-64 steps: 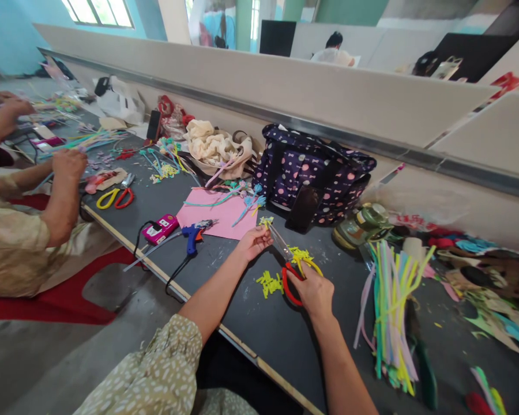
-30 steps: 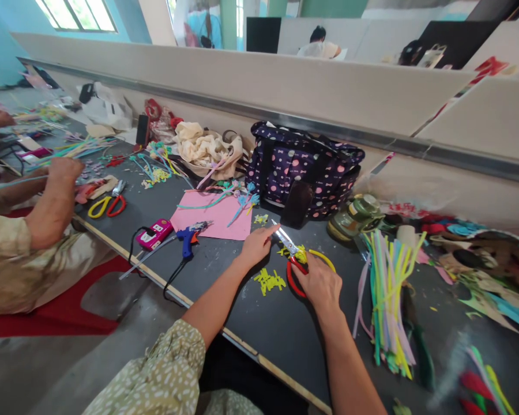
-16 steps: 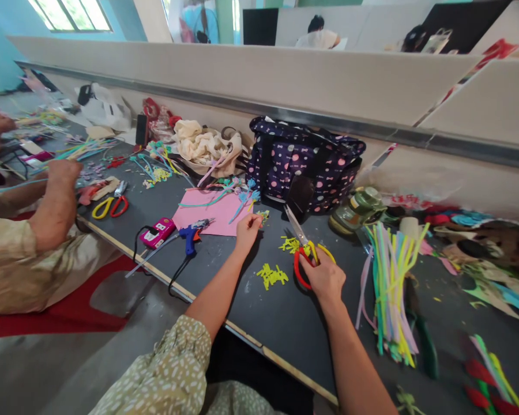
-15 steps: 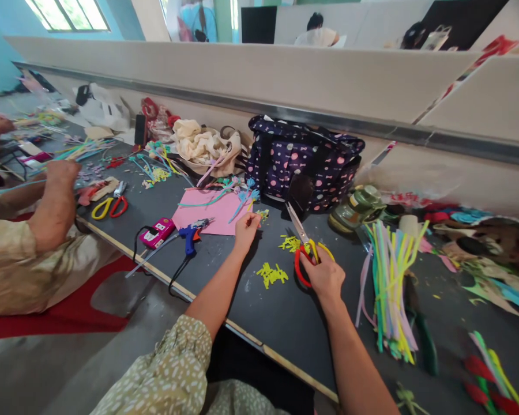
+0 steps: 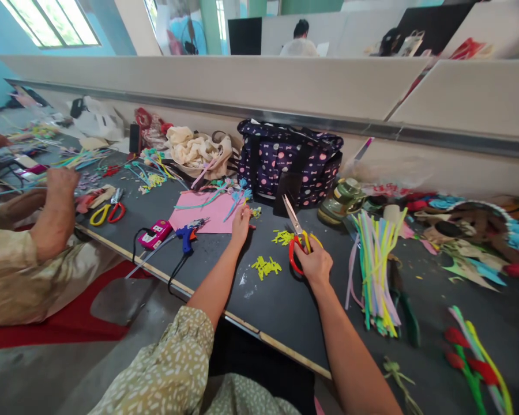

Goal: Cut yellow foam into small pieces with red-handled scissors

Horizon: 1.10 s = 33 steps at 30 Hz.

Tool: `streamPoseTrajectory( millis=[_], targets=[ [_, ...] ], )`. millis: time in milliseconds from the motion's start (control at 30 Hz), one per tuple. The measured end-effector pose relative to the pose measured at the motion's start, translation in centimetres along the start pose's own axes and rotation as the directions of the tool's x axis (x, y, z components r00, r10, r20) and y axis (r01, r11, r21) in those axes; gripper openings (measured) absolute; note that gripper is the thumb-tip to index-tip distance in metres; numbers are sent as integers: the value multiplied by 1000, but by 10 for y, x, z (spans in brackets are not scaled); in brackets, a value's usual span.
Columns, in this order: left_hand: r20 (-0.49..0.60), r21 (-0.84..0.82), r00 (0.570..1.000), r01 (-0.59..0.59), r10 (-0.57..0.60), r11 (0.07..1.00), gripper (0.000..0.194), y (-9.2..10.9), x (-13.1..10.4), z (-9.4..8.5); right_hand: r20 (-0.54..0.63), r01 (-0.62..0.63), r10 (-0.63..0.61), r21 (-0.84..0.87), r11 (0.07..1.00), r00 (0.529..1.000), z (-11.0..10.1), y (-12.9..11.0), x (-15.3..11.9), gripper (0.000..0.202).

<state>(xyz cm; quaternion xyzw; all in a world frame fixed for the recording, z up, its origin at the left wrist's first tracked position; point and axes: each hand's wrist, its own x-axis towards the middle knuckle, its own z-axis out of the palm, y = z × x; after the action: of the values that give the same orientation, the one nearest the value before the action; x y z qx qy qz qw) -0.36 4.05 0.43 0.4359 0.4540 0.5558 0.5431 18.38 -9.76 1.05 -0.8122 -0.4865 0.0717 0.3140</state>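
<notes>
My right hand [image 5: 317,264] is wrapped round scissors [image 5: 294,218] with one red and one yellow handle, their blades pointing up and away over the dark table. My left hand [image 5: 241,225] is closed in a pinch by the right edge of a pink sheet of paper [image 5: 204,213]. What its fingers hold is too small to make out; a bit of dark red shows beside them. Between my hands lie a pile of short yellow-green cut pieces [image 5: 266,267] and a second pile [image 5: 282,237] behind it. Pastel fuzzy stems with blue ends [image 5: 237,199] rest on the paper.
A blue glue gun [image 5: 187,235] and a magenta box [image 5: 155,234] lie left of the paper. A dotted bag [image 5: 281,158], a jar [image 5: 339,202] and a pipe-cleaner bundle [image 5: 378,271] stand around. At left, a co-worker's hands [image 5: 63,181] are near other scissors [image 5: 109,208].
The view has shifted, so most things sit slightly further left. My left hand stays by the paper, its fingers turned a little. The scissors remain in my right hand.
</notes>
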Motion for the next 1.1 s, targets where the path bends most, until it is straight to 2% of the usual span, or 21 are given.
streamPoseTrajectory(
  millis=[100,200,267,300,333,367,433,533,633,733,800,900,1100],
  targets=[
    [-14,-14,995,-103,103,995,35,-1,3,-1,-3,-13,13,-11,1000,1000,-1,-1,0,44],
    [-2,144,992,-123,124,982,22,4,1,-4,3,-31,31,-24,999,1000,-1,0,-1,47],
    [121,288,990,-102,70,952,11,13,-4,-8,14,-20,20,-10,1000,1000,0,2,-1,49],
    [236,339,971,-109,28,934,8,19,-8,-10,15,-17,17,1,1000,1000,1,3,-1,50],
    [355,381,935,-131,-14,915,7,26,-11,-13,4,-20,20,4,1000,1000,3,4,-1,52],
    [470,416,880,-160,-61,895,7,32,-15,-15,-4,-18,18,5,1000,1000,4,5,-1,54],
    [628,445,770,-237,-113,864,7,42,-23,-20,-14,-9,9,2,1000,1000,7,7,-1,57],
    [751,456,650,-384,-116,803,7,46,-34,-20,2,15,-15,-1,1000,1000,8,8,-1,54],
    [834,421,544,-523,-91,741,10,41,-41,-13,14,33,-33,-6,999,999,7,7,-2,49],
    [882,390,464,-623,-80,678,12,34,-44,-4,20,39,-39,-4,999,999,5,6,-2,46],
    [893,389,444,-666,-81,636,13,30,-45,0,19,42,-42,-3,999,999,5,6,-2,47],
    [890,401,451,-699,-71,591,16,27,-47,0,15,56,-56,-2,998,998,5,6,-2,46],
    [868,437,486,-646,-104,626,15,25,-48,0,-22,80,-80,0,997,997,7,6,-3,45]
  ],
)
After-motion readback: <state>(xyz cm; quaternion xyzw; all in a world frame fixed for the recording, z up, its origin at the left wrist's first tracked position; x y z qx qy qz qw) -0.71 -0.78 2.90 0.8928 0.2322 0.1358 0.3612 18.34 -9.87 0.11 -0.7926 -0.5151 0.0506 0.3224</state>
